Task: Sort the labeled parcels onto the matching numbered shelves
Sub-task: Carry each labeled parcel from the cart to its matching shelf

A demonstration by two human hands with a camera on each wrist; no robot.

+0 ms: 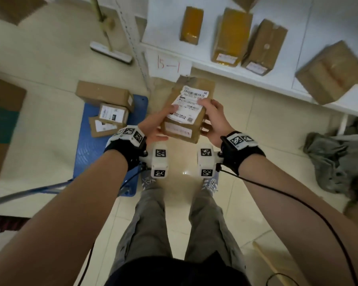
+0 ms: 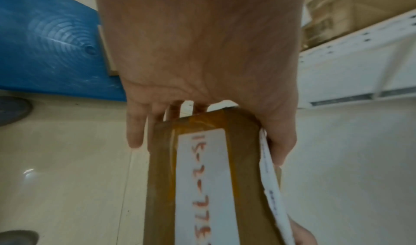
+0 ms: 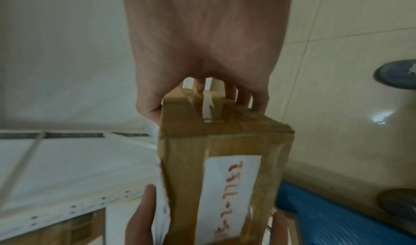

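Two hands hold one taped cardboard parcel (image 1: 185, 112) in the air in front of the white shelf (image 1: 232, 71). Our left hand (image 1: 156, 124) grips its left end, thumb on the printed shipping label (image 1: 189, 105), fingers (image 2: 135, 129) curled underneath. Our right hand (image 1: 214, 122) clamps the right end the same way. A handwritten red code strip (image 2: 202, 186) runs along the parcel's near side. A paper tag (image 1: 168, 64) reading 15-1 hangs on the shelf edge just beyond the parcel. Left of the parcel, three more boxes (image 1: 110, 109) lie on a blue cart (image 1: 95, 153).
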